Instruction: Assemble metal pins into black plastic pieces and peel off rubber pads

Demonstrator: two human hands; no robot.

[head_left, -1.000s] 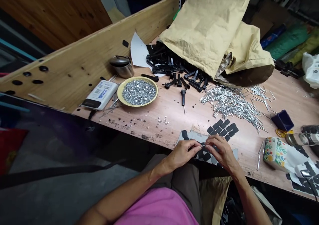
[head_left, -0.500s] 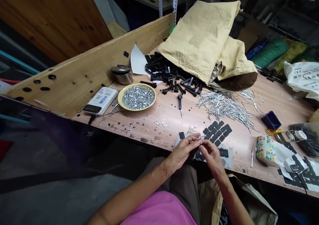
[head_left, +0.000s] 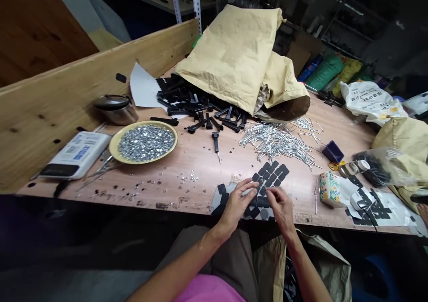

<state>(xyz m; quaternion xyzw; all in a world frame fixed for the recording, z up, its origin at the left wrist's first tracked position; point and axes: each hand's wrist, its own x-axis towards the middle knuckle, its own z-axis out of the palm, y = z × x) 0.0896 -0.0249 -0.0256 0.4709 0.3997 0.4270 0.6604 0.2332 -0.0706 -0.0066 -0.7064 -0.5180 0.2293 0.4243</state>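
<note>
My left hand (head_left: 238, 200) and my right hand (head_left: 280, 206) meet at the table's near edge over a grey sheet (head_left: 219, 199) covered with black square pads. The left hand's fingers are stretched apart and reach across the sheet toward a cluster of loose black pads (head_left: 271, 172). My right hand's fingertips are pinched together just right of the left thumb; whether something small sits between them cannot be made out.
A yellow plate of small metal washers (head_left: 145, 142) sits at the left beside a white device (head_left: 75, 152) and a steel tin (head_left: 115, 108). Behind are black plastic parts (head_left: 200, 110), a brown paper sack (head_left: 234, 56) and a heap of metal pins (head_left: 277, 139). A floral container (head_left: 329, 188) stands right.
The view has swung right and pulled back. My hands, which held a thin pin between them, have drawn slightly apart; the left fingers have spread over the sheet.
</note>
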